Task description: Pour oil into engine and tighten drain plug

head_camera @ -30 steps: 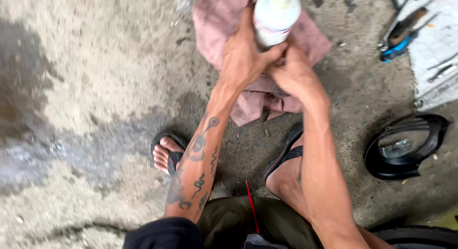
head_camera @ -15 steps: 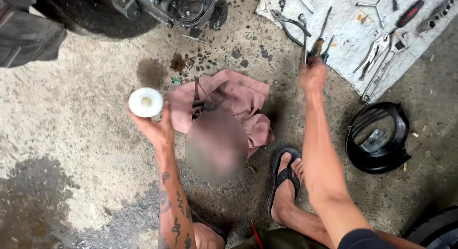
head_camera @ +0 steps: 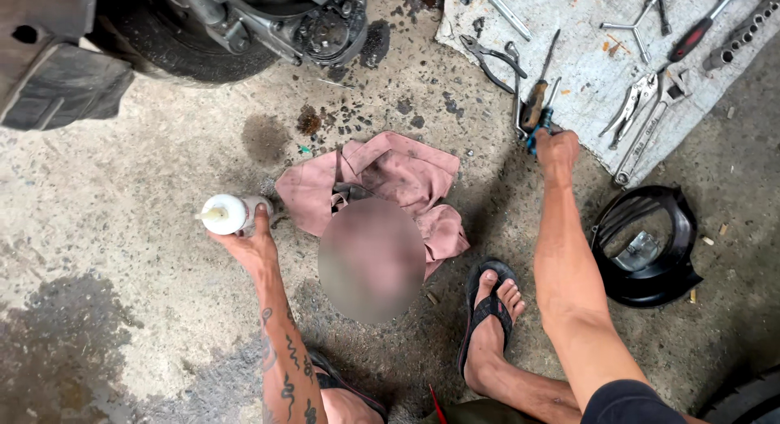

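Two bare hands work over a stained concrete floor, seen from the head camera. Left hand wraps around a white bottle, tilted sideways with its nozzle pointing left, just beside a pink rag. Right hand reaches far forward, fingers closed on a blue-handled tool at the edge of a grey cloth laid with pliers and wrenches.
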